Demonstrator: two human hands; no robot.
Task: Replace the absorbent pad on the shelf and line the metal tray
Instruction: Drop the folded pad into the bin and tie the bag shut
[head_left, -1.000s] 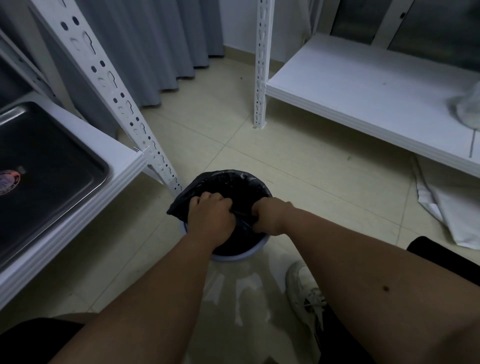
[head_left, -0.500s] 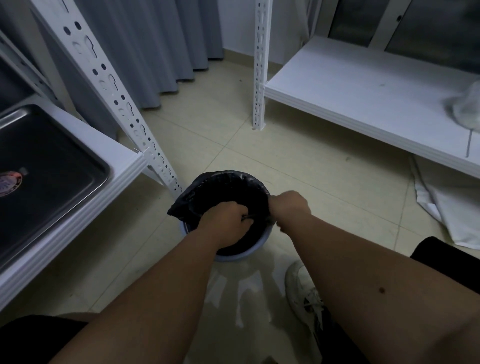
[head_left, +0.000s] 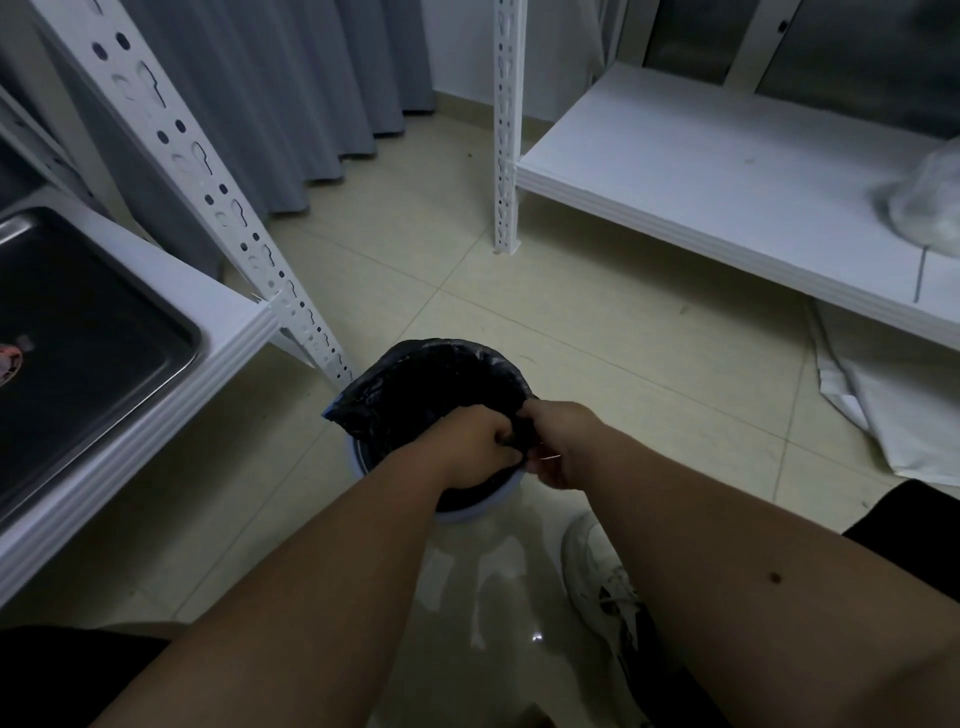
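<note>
L hand: left hand (head_left: 475, 447) curled, fingers bunched on the crinkled black plastic bin liner (head_left: 415, 395), gripping its near edge inside the bin mouth.
R hand: right hand (head_left: 563, 447) touching the L hand, fingers pinching the same liner edge at the bin's near-right rim.
Bin: small round pale-blue plastic bin (head_left: 467, 512) on the floor, directly under both hands; liner glossy, wrinkled, one flap draped over the bin's left rim.
Tray: shallow rectangular stainless-steel metal tray (head_left: 104, 353) left of the bin, well apart from the hands; smooth dull base, rounded corners, rolled rim; lies flat on the white shelf board (head_left: 234, 317). Small reddish round item at the tray's left frame edge, can't tell what.
Rack post: white perforated angle-steel upright (head_left: 208, 192) slants down to just left of the bin.
2nd shelf: low white flat shelf (head_left: 701, 171) beyond and right of the bin, w/ a crumpled clear plastic bag (head_left: 930, 208) on it.
Sheet: white creased sheet (head_left: 893, 405) on the floor right of the bin, partly under that shelf; pad or not, can't tell.
Floor: glossy beige tile floor (head_left: 571, 322) around the bin.
Shoe: white sneaker (head_left: 597, 571) just near-right of the bin.
Curtain: grey pleated curtain (head_left: 285, 93) behind the bin.
</note>
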